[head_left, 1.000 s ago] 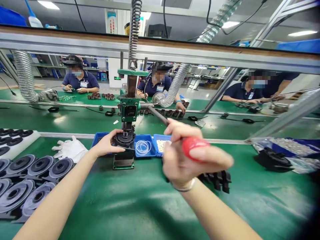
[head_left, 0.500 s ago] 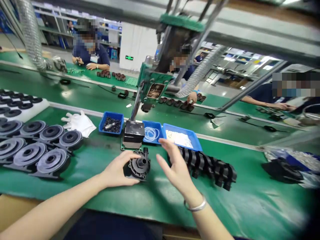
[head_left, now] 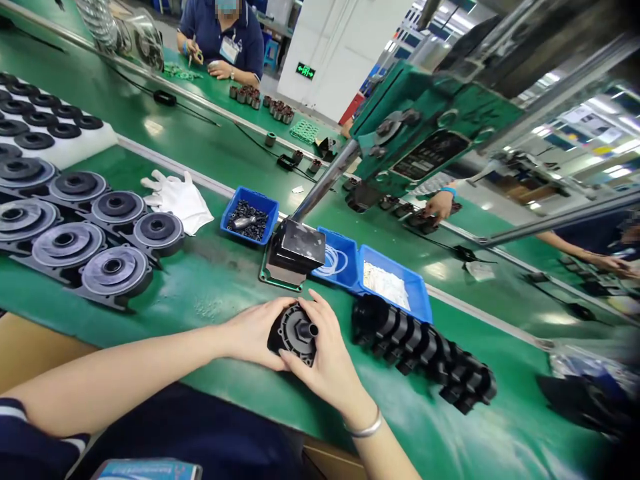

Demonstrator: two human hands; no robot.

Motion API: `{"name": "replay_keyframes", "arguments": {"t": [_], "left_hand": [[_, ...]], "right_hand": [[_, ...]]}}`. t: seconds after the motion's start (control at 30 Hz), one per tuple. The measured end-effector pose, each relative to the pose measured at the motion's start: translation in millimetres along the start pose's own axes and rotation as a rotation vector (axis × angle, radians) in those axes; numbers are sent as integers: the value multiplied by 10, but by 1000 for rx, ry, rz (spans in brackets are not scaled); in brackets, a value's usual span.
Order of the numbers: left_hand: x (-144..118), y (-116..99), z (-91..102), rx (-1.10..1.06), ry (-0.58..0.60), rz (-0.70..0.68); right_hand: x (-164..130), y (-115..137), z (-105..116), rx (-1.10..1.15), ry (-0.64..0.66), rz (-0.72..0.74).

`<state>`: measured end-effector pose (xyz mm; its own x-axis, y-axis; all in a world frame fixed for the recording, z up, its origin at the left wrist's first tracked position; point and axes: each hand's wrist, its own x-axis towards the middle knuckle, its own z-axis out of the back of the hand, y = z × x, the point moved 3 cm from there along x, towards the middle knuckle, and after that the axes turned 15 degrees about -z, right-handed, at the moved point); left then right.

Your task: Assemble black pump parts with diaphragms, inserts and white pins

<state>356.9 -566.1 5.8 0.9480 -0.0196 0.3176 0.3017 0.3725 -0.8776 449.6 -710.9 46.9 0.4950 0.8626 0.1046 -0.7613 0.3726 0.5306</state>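
Note:
Low over the green bench top, both my hands are closed round a round black plastic pump housing [head_left: 296,333] with a short pipe stub at its centre. My left hand [head_left: 257,331] wraps its left side. On the right, my right hand [head_left: 325,353] grips it with the thumb across the front and the fingers over the top. The underside of the housing is hidden by my palms. Just beyond my hands stands the black block [head_left: 300,243] at the foot of the green press [head_left: 420,133]. To the right, a row of black plastic housings [head_left: 420,347] lies on the bench.
Left of me sit several grey-black round parts [head_left: 115,267] and a white glove [head_left: 180,200]. Blue bins hold small black pieces [head_left: 247,220], clear tubing [head_left: 333,260] and white pieces [head_left: 385,283]. Co-workers [head_left: 223,40] sit across the line.
My right hand has come in from the right and closed on the pump housing, which my left hand held before. The housing has turned slightly. The camera view has tilted downward.

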Motion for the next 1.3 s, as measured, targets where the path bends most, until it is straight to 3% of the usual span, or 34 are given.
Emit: {"name": "replay_keyframes", "arguments": {"t": [0.2, 0.33, 0.47, 0.57, 0.97, 1.07, 1.17, 1.3], "left_hand": [[-65, -48, -105, 68, -45, 7], [-199, -125, -88, 453, -149, 26], [-230, -130, -122, 708, 11, -86], [-223, -116, -186, 735, 40, -200], [-260, -77, -253, 821, -49, -274], [-285, -127, -307, 833, 4, -311], [-348, -202, -428, 781, 133, -476], [-417, -229, -473, 643, 147, -701]], "right_hand": [[-38, 43, -18, -79, -40, 49], [-20, 40, -7, -98, -40, 36], [-7, 12, 8, -122, -100, -14], [-11, 4, 1, -123, -117, -34], [-27, 34, -33, -128, -137, -57], [-96, 64, 43, -136, -108, -156], [-252, 125, 89, -135, -164, -350], [-329, 120, -78, -121, -236, -429]]}}
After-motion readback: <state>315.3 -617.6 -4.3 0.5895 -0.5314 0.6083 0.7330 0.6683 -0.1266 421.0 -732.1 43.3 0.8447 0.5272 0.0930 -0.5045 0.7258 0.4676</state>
